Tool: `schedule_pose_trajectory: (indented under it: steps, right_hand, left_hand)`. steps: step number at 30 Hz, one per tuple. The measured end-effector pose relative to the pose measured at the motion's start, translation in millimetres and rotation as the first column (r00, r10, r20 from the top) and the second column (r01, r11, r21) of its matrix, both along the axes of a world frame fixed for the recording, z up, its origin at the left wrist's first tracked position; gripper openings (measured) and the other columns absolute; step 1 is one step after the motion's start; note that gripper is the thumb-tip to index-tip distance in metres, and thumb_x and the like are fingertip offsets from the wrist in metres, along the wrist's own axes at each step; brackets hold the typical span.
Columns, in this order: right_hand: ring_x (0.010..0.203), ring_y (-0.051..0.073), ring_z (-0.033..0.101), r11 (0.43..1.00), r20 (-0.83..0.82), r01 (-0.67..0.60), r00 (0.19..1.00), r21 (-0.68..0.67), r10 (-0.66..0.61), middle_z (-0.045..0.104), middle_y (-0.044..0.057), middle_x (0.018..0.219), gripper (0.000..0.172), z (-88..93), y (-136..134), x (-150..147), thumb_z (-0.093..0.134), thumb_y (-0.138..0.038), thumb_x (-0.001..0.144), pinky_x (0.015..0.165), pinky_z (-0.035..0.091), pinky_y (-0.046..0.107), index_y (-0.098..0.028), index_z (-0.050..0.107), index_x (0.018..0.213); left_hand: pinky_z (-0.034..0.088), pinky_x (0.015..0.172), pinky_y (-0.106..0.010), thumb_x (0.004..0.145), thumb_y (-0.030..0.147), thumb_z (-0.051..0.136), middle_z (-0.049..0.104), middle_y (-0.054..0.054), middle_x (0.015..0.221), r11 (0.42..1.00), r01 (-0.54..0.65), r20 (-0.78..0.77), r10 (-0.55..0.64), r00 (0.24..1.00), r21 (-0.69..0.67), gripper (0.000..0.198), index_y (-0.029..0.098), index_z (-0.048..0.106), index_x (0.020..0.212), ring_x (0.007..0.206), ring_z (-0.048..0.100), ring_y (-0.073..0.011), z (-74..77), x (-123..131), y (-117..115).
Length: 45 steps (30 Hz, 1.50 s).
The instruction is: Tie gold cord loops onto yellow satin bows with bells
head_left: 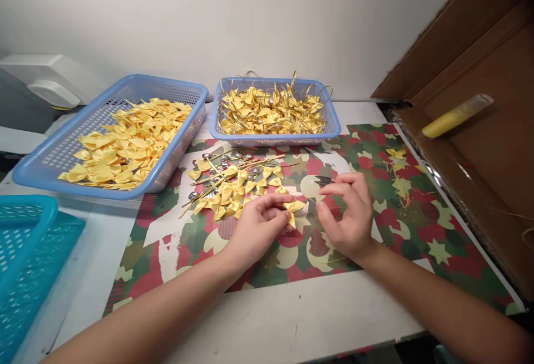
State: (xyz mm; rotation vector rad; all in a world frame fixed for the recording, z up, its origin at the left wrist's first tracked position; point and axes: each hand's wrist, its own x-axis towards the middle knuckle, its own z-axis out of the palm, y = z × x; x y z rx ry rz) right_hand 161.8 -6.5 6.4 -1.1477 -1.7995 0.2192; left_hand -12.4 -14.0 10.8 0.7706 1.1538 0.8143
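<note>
Left hand [261, 222] clamped, thumb and fingers pinching a yellow satin ribbon bow [294, 207]; bow sits at its fingertips, just left of the right hand [351, 214], not touching it. Right hand: thumb and index tip apart, other fingers curled on a small black pointed tool [324, 181], tips out toward the left. Loose yellow bows [233, 188] just beyond left hand, mixed with gold cord ties and silver bells. Blue plastic basket [275, 139] of corded bows farther beyond both hands; second blue basket [83, 188], bows inside, well left of left hand.
</note>
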Motion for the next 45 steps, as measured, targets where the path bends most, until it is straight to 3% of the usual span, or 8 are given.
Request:
schedule_pose_trajectory:
  steps: [5,10,18,23,32,36,40,45]
  right_hand:
    - [0.084,0.021,0.05,0.961,0.121,-0.229,0.961,-0.155,0.248,0.057,0.005,0.087,0.009,-6.4,2,-5,0.063,-0.018,0.08,0.075,0.041,0.039,-0.022,0.067,0.086]
    - [0.088,0.02,0.05,0.918,0.018,-0.321,0.943,-0.233,0.334,0.056,0.004,0.087,0.013,-11.9,6,-4,0.058,-0.016,0.087,0.079,0.043,0.037,-0.022,0.068,0.082]
    - [0.095,0.021,0.05,0.924,-0.05,-0.333,0.943,-0.188,0.329,0.058,0.005,0.09,0.01,-7.5,0,-9,0.057,-0.019,0.089,0.085,0.043,0.039,-0.021,0.064,0.082]
    - [0.1,0.023,0.052,0.894,0.002,-0.383,0.919,-0.234,0.394,0.063,0.007,0.099,0.009,-5.7,6,-4,0.063,-0.018,0.084,0.092,0.043,0.045,-0.021,0.07,0.079]
    - [0.106,0.023,0.063,0.892,-0.184,-0.434,0.894,-0.123,0.409,0.074,0.008,0.093,0.017,-6.7,5,-5,0.062,-0.028,0.088,0.091,0.05,0.043,-0.019,0.07,0.076]
    - [0.086,0.019,0.069,0.911,-0.321,-0.412,0.868,-0.037,0.379,0.074,0.004,0.084,0.018,43.2,10,7,0.06,-0.035,0.09,0.079,0.055,0.037,-0.022,0.067,0.08]
    - [0.074,0.014,0.069,0.907,-0.55,-0.338,0.722,0.25,0.42,0.069,-0.005,0.074,0.017,140.1,16,41,0.077,-0.037,0.076,0.069,0.055,0.03,-0.028,0.064,0.07]
    - [0.064,0.01,0.066,0.832,-0.504,-0.264,0.693,0.487,0.515,0.065,-0.005,0.06,0.01,240.0,1,85,0.077,-0.019,0.075,0.06,0.048,0.024,-0.022,0.069,0.07]
  left_hand:
    - [0.05,0.063,-0.022,0.069,0.019,0.072,0.068,-0.001,0.066,0.998,0.002,0.038,-0.004,0.999,0.06,0.026,0.013,0.068,0.094,0.06,0.063,-0.011,-3.6,-1,1]
    - [0.05,0.061,-0.023,0.069,0.025,0.075,0.068,-0.002,0.068,0.991,0.05,0.039,-0.055,0.998,0.124,0.03,0.014,0.072,0.097,0.062,0.063,-0.0129,-6.7,-2,0]
    - [0.045,0.051,-0.019,0.072,0.025,0.072,0.064,-0.001,0.066,0.95,0.148,-0.013,-0.15,0.989,0.275,0.025,0.012,0.074,0.093,0.056,0.058,-0.01,-12.1,0,-2]
    - [0.049,0.051,-0.021,0.07,0.026,0.073,0.065,-0.002,0.065,0.941,0.14,-0.032,-0.136,0.99,0.31,0.023,0.012,0.073,0.088,0.055,0.061,-0.0117,-14.7,1,-1]
    - [0.051,0.048,-0.021,0.071,0.024,0.074,0.065,-0.002,0.058,0.924,0.129,-0.121,-0.09,0.989,0.36,0.023,0.009,0.07,0.088,0.052,0.066,-0.0152,-19.6,3,-1]
    - [0.054,0.049,-0.024,0.075,0.018,0.068,0.068,-0.003,0.06,0.925,0.156,-0.189,-0.094,0.977,0.345,0.035,0.009,0.068,0.109,0.053,0.068,-0.0168,-21.2,5,-2]
    - [0.052,0.05,-0.021,0.075,0.01,0.064,0.07,-0.002,0.063,0.9,0.2,-0.279,-0.092,0.956,0.388,0.032,0.011,0.071,0.106,0.052,0.067,-0.0133,-17.4,6,-5]
    - [0.05,0.052,-0.02,0.074,0.005,0.06,0.072,-0.002,0.067,0.847,0.262,-0.386,-0.073,0.92,0.462,0.034,0.012,0.073,0.104,0.054,0.065,-0.0117,-17.3,7,-8]
